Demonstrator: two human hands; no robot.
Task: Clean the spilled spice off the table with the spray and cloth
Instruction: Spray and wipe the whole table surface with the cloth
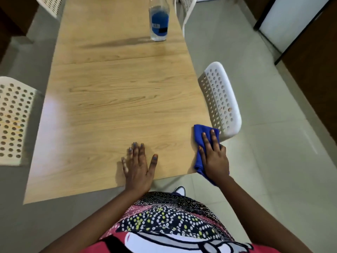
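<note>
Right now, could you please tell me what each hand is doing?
Left hand: open, fingers straight, resting flat on the table, holding nothing.
Right hand: open, straight fingers pressing the blue cloth onto the table's right edge.

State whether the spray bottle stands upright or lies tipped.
Upright: the spray bottle stands on its base on the table, untouched by the hands.

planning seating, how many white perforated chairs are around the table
4: one chair at the table's left, one at its right, two at the far end, left and right. Others may sit out of frame.

Both hands lie flat, fingers straight: left [137, 165], right [214, 157].
</note>
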